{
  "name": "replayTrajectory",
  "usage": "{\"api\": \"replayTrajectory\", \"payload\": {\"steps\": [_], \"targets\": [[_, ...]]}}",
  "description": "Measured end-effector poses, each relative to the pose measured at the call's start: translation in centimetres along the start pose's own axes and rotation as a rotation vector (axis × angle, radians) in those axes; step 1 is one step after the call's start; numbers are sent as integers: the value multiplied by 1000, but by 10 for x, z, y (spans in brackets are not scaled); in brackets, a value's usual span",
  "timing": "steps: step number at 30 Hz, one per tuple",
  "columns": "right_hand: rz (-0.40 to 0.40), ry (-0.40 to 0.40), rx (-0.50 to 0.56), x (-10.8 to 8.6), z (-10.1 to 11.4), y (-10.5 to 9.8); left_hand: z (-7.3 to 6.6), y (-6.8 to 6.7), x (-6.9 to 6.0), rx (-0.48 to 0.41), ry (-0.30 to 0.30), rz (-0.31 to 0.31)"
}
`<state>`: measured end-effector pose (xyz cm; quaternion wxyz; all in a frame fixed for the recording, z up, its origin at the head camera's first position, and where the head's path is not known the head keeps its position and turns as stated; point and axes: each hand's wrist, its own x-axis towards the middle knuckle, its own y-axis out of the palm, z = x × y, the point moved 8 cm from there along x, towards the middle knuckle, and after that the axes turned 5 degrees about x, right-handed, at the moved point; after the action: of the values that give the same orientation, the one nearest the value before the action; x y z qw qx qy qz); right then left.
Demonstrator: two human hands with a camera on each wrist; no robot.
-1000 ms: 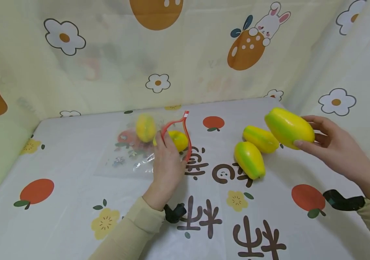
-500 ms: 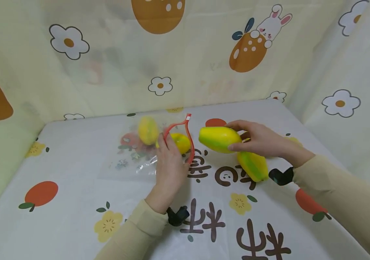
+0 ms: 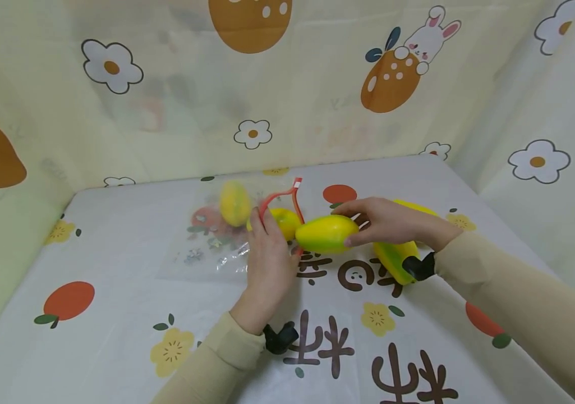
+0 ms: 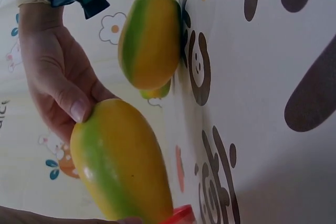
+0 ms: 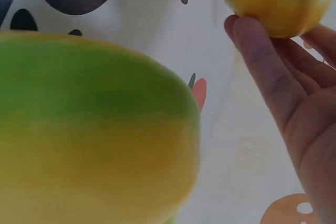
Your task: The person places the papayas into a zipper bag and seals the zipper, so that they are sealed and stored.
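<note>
My left hand [image 3: 272,264] holds the mouth of a clear plastic zip bag [image 3: 206,261] with a red rim [image 3: 271,197], its fingers over one side of the rim. The thumb is by the other side, its grip partly hidden. Inside the bag lie two yellow-green papayas, one deep in the bag [image 3: 234,203] and one near the mouth [image 3: 287,223]. My right hand [image 3: 388,224] grips another papaya [image 3: 326,234] by its end, right at the bag's mouth. In the left wrist view this papaya [image 4: 123,161] reaches down to the red rim [image 4: 181,214].
Two more papayas lie on the table at the right: one nearer [image 3: 395,261] under the right wrist, one behind [image 3: 415,206] mostly hidden by the arm. A patterned cloth [image 3: 115,336] covers the table. A printed curtain [image 3: 176,112] hangs along the back and sides.
My right hand has carried its papaya leftward from the table's right side and lowered it to the bag's mouth. My left hand stays at the red rim.
</note>
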<state>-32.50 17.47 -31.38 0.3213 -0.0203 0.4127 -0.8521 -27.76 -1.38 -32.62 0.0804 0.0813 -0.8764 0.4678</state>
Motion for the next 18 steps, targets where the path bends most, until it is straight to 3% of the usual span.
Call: {"api": "replayTrajectory", "payload": {"steps": [7,18], "targets": [[-30,80,-77,5,-2,-7,-1,-1,0,2,10,-26],[-65,72,-28,13,-4,-4,-1,0,0,28,30,-53]]}}
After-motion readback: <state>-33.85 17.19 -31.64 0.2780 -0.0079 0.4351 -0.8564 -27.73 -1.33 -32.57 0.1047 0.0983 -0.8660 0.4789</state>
